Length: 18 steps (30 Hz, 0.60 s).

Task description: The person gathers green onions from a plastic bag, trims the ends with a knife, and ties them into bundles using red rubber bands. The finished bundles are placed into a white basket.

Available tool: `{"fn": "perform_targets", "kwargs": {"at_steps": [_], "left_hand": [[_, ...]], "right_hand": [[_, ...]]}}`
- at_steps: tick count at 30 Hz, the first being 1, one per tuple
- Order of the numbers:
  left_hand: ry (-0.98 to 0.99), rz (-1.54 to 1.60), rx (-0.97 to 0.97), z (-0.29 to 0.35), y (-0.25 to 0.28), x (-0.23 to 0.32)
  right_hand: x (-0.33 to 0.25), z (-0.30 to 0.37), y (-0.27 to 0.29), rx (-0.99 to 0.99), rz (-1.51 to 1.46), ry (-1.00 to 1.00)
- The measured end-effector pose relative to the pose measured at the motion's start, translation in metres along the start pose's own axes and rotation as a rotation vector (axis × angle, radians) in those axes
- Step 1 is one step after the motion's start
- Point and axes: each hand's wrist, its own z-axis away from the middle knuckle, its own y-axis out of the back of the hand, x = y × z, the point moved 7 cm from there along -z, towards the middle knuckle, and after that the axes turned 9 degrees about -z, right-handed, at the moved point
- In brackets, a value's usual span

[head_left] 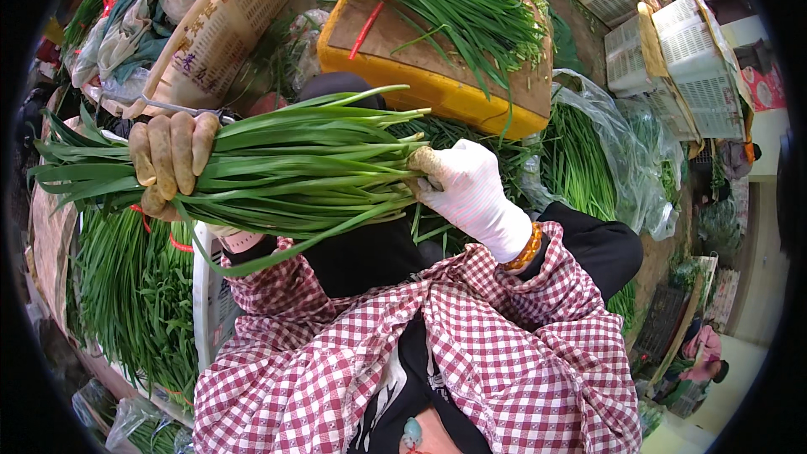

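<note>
A thick bunch of garlic chives lies sideways in front of me, with leaf tips to the left and pale stem ends to the right. My left hand, in a stained tan glove, is wrapped round the leafy part. At the stem ends, my right hand, in a white glove with brownish fingertips, pinches some stems between thumb and fingers. Beyond the bunch, a wooden board on a yellow crate carries another pile of chives and a red tie.
More chives fill a container at the left, beside a white plastic rim. To the right, clear plastic partly wraps further chives. A beige crate stands far left, and white crates far right.
</note>
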Motion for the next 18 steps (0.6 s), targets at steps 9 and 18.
{"fn": "perform_targets", "kwargs": {"at_steps": [9, 18], "left_hand": [[-0.125, 0.108, -0.015, 0.008, 0.008, 0.008], [-0.083, 0.100, -0.324, -0.001, -0.006, 0.013]], "right_hand": [[0.082, 0.048, 0.015, -0.242, 0.305, -0.469], [-0.005, -0.019, 0.003, 0.043, 0.070, -0.064]]}}
